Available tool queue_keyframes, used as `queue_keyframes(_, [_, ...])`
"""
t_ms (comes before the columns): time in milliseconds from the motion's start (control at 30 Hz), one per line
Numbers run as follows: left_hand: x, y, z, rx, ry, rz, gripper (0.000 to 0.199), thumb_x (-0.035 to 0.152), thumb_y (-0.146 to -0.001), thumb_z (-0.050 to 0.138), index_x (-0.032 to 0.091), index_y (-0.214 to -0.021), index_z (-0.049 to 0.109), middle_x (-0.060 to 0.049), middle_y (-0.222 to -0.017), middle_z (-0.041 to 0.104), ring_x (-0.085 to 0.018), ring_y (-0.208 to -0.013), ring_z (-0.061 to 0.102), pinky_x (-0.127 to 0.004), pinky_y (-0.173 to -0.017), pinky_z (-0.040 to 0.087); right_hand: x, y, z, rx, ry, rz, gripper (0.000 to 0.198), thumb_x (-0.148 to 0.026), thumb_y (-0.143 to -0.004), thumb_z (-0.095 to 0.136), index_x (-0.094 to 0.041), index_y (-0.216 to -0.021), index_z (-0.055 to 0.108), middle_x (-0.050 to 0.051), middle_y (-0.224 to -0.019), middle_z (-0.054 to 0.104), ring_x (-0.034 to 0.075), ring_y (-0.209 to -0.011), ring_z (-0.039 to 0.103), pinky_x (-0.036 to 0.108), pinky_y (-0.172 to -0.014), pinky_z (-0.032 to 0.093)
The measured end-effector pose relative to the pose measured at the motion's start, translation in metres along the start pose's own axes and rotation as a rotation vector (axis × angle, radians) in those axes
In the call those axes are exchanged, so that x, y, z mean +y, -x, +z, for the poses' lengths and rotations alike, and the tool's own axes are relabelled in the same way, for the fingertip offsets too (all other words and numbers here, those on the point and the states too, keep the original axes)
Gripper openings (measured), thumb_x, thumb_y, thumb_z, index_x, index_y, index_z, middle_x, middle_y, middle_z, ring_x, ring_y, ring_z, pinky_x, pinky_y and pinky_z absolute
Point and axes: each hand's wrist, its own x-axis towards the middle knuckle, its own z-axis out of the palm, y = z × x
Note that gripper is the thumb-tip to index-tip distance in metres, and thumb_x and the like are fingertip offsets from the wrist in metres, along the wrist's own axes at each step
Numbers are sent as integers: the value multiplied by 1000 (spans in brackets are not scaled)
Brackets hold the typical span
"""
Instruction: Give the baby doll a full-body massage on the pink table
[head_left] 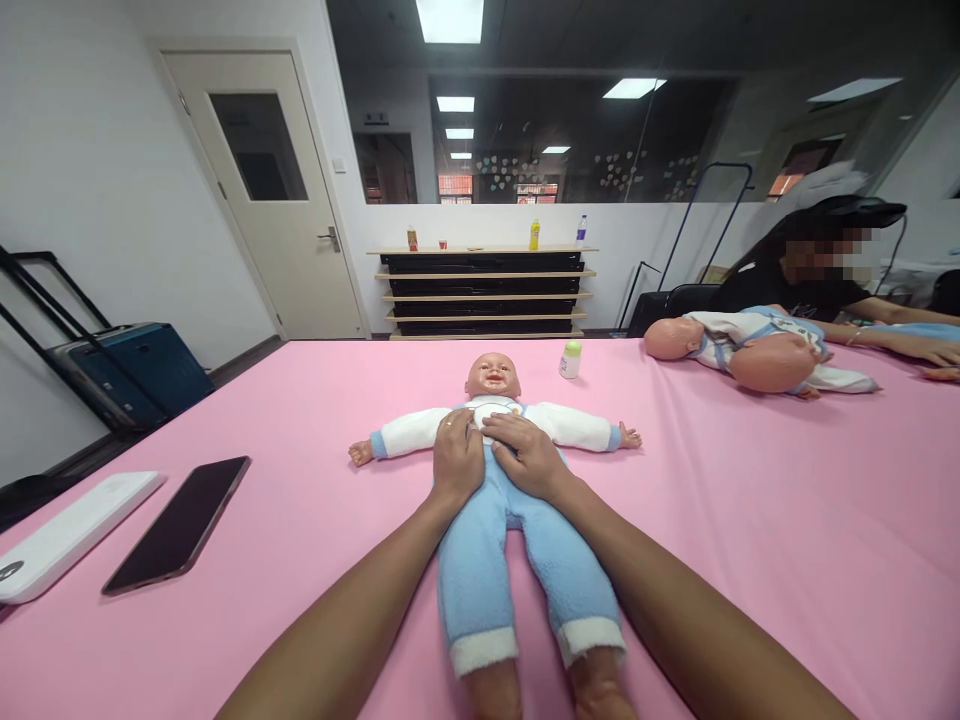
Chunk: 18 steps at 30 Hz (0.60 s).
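Note:
A baby doll [493, 376] lies face up on a pink-covered table [322, 640], its arms spread wide and its head away from me. It wears a white top with blue cuffs and light blue trousers [480, 570] with white hems. My left hand [458, 452] rests flat on the doll's chest and belly, a ring on one finger. Beside it, my right hand [529, 455] lies on the same part of the top, fingers stretched out toward the left hand. Both hands are open and press on the cloth without gripping it. They hide the middle of the top.
A small white bottle with a green cap [570, 360] stands beyond the doll. A dark phone [180, 525] and a white power bank [75, 530] lie at left. More dolls [776, 360] lie at right, near a person in a black cap [847, 212]. Behind stands a shelf [484, 290].

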Motion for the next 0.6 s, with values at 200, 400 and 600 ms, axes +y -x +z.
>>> queue_keyframes(200, [11, 1, -6, -12, 7, 128, 30, 13, -87, 43, 18, -113, 58, -9, -116, 62, -22, -113, 54, -43, -103, 43, 10, -1, 6, 15, 61, 184, 38, -26, -91, 46, -21, -127, 60, 8, -135, 56, 23, -131, 46, 47, -113, 32])
queue_keyframes(400, [12, 3, -9, -162, 18, 294, 33, 15, -88, 45, 20, -118, 60, -8, -126, 61, -21, -124, 51, -45, -109, 39, 20, 3, 13, 133, 101, 384, 40, -26, -92, 41, -14, -127, 58, 12, -133, 57, 24, -127, 49, 46, -112, 35])
queue_keyframes(600, [16, -3, -12, -446, -31, 339, 36, 19, -92, 44, 28, -122, 61, 1, -131, 60, -22, -132, 44, -49, -113, 31, 16, 7, 11, 307, 130, 414, 39, -25, -94, 35, -11, -122, 59, 15, -125, 61, 26, -120, 54, 47, -108, 39])
